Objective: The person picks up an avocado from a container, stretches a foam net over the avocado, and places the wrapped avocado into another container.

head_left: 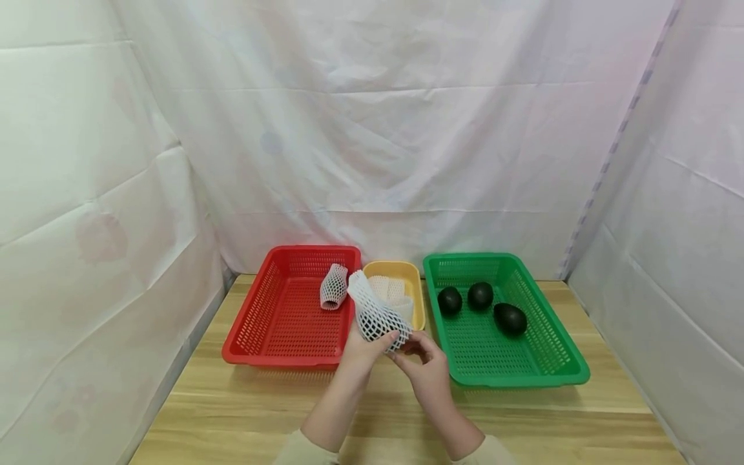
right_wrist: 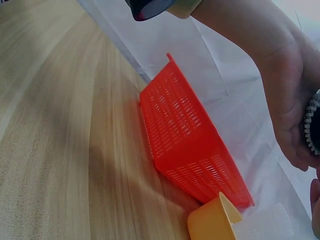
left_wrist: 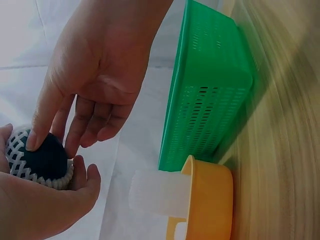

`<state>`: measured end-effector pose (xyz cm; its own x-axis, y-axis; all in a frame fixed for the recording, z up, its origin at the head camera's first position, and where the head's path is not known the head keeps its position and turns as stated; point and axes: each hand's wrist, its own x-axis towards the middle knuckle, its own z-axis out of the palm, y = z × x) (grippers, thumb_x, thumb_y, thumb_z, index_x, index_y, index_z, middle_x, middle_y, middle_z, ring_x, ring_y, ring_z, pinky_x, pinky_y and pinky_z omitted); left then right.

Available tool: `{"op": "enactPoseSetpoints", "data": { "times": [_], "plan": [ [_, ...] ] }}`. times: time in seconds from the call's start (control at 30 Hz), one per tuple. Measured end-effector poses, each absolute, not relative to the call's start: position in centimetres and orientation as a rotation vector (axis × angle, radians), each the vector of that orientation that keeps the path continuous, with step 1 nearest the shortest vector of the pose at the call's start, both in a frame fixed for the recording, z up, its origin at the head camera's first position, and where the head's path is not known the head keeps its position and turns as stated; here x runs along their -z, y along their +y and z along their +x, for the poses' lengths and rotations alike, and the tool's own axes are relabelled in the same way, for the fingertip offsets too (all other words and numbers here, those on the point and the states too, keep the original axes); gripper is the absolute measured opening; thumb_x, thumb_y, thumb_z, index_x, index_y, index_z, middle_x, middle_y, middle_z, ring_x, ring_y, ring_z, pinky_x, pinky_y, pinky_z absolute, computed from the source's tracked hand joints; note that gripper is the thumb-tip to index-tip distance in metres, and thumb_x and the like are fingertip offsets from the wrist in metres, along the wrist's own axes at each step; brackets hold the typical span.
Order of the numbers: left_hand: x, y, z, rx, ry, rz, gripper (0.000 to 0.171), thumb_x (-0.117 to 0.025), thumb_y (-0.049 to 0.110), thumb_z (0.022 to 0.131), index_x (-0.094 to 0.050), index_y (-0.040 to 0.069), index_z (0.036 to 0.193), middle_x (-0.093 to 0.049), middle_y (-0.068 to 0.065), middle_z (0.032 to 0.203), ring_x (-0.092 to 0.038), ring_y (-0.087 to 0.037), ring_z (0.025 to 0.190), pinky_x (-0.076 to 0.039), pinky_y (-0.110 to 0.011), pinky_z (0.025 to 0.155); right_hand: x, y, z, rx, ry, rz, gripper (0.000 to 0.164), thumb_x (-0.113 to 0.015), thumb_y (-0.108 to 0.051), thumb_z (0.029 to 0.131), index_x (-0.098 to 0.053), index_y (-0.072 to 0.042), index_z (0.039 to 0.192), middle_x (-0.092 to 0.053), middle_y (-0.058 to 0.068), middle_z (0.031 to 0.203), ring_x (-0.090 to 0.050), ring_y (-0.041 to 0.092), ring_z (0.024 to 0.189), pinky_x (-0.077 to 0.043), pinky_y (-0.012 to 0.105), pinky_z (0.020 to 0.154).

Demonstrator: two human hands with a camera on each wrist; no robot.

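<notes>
A dark avocado [left_wrist: 46,159] sits inside a white foam net [head_left: 374,314], its bare end showing at the net's mouth in the left wrist view. My left hand [head_left: 361,349] holds the netted fruit from below and the side, thumb across the mesh. At the mouth, my right hand [head_left: 429,369] pinches with thumb and index finger at the net's edge, against the fruit; its other fingers are loosely bent. In the right wrist view, the left hand [right_wrist: 287,95] cups the netted avocado [right_wrist: 315,125], partly cut off by the frame.
A red basket [head_left: 232,349] on the left holds one netted piece [head_left: 334,287]. Behind my hands, a yellow tub [head_left: 417,290] contains white foam nets [head_left: 391,289]. The green basket [head_left: 517,381] on the right holds three loose avocados [head_left: 510,320]. All stand on a wooden table [head_left: 256,413].
</notes>
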<state>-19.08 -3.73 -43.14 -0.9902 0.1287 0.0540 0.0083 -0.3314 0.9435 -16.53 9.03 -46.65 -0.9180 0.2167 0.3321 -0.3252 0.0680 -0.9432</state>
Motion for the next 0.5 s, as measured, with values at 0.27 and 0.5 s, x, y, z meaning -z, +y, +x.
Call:
{"op": "enactPoseSetpoints", "data": {
  "times": [0.27,0.5],
  "plan": [
    [43.16,-3.40,-18.73,-2.516,1.756,0.196,0.083,-0.072,0.001,0.083,-0.023,0.004,0.150,-0.041,-0.019,0.143,-0.046,-0.029,0.125,-0.044,-0.032,0.099,46.60,8.85,-16.55,-1.921,-1.932,0.104,0.031,-0.080,0.006,0.074,-0.072,-0.001,0.103,-0.062,0.006,0.091,-0.061,0.024,0.085,-0.053,0.027,0.076],
    [43.04,-3.19,-18.51,-2.520,1.766,0.165,0.082,-0.073,0.002,0.084,-0.024,0.004,0.149,-0.040,-0.018,0.144,-0.043,-0.030,0.128,-0.043,-0.032,0.100,46.59,8.76,-16.57,-1.875,-1.918,0.151,0.031,-0.078,0.006,0.076,-0.072,-0.001,0.105,-0.061,0.004,0.090,-0.061,0.020,0.082,-0.052,0.023,0.073]
  ]
}}
